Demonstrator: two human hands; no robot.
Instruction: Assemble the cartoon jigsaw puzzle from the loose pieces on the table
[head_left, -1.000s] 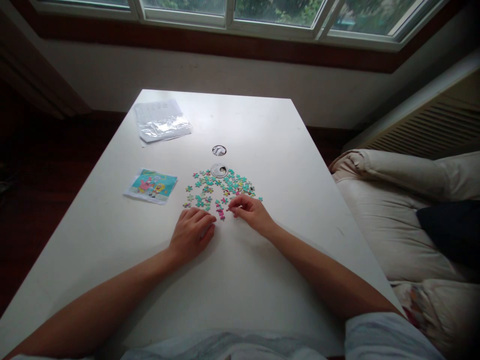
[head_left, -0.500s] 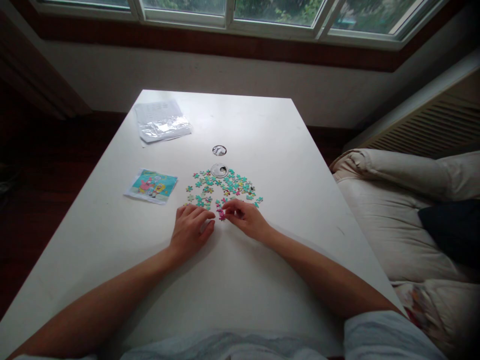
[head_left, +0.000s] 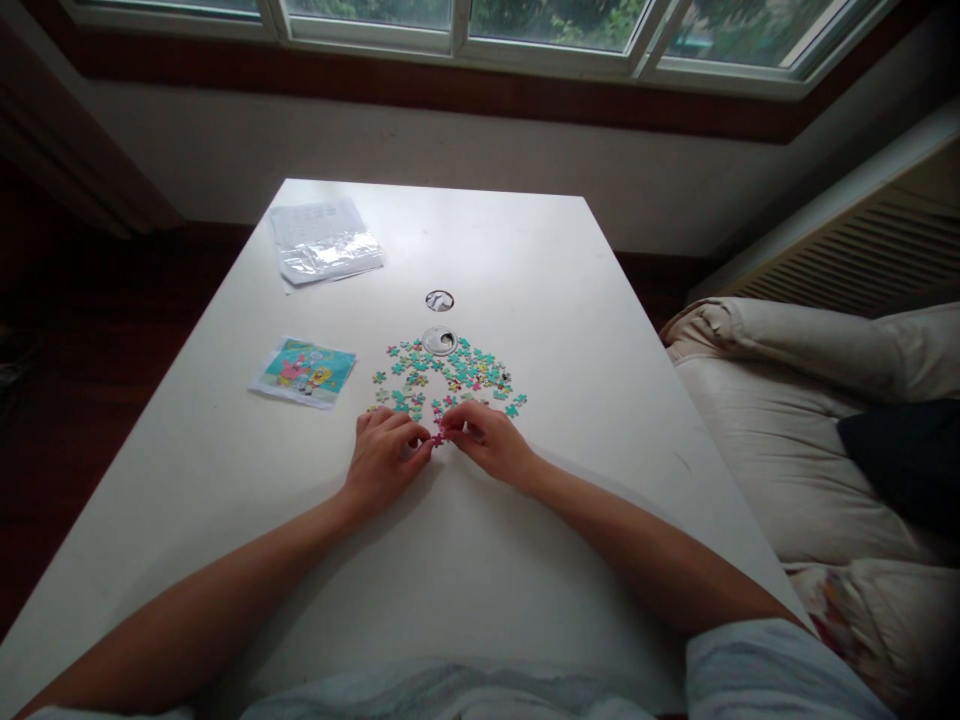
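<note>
Pink jigsaw puzzle pieces (head_left: 438, 439) lie on the white table between my two hands. My left hand (head_left: 388, 447) pinches the near piece at its left edge with thumb and index finger. From the other side, my right hand (head_left: 482, 438) closes its thumb and fingertips on the pink pieces; exactly which one it grips is partly hidden. Beyond my hands, many loose puzzle pieces (head_left: 480, 368), mostly turquoise, spread in an arc. To the left lies a picture sheet (head_left: 306, 372) with pink and yellow cartoon figures on turquoise.
A clear plastic bag with papers (head_left: 326, 240) lies at the table's far left. Two round fittings, a metal-coloured disc (head_left: 439, 341) and a hole (head_left: 439, 300), sit in the white table (head_left: 510, 260). Right of the table stands a cream sofa (head_left: 757, 440).
My left hand has moved slightly right, and its finger and thumb have closed on a pink piece. My right hand has shifted slightly left against the pink pieces.
</note>
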